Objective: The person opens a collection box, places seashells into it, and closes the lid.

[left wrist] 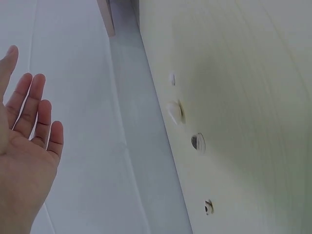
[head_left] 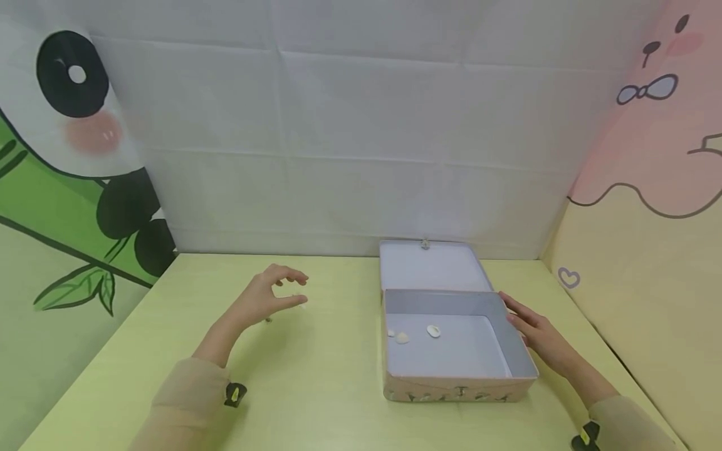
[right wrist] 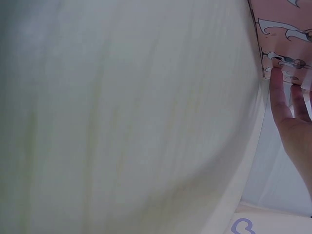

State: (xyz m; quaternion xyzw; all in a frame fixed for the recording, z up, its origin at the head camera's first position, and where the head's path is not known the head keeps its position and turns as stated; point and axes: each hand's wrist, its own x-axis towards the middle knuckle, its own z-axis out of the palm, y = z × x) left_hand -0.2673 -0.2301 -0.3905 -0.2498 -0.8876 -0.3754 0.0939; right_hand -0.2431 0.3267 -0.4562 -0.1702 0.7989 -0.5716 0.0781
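My left hand [head_left: 262, 297] hovers over the left part of the table, thumb and fingers apart with nothing between them. Below it, in the left wrist view, lie a white shell [left wrist: 174, 112], a smaller white piece [left wrist: 172, 78], a clear, partly dark piece [left wrist: 198, 142] and a small brown-and-white shell [left wrist: 208, 207]. A pink patterned box [head_left: 459, 388] stands to the right, its lid [head_left: 434, 266] raised at the back. Inside are an oval white shell [head_left: 433, 331], a pale fan-shaped shell [head_left: 402, 338] and a small white piece [head_left: 391, 333]. My right hand [head_left: 538, 335] touches the box's right side with extended fingers.
The pale yellow table [head_left: 321, 388] reaches back to a white cloth wall [head_left: 338, 138]. Printed cartoon panels border it at left and right, the right panel [head_left: 648, 263] close to my right forearm. A black wrist device [head_left: 235, 394] sits at my left sleeve.
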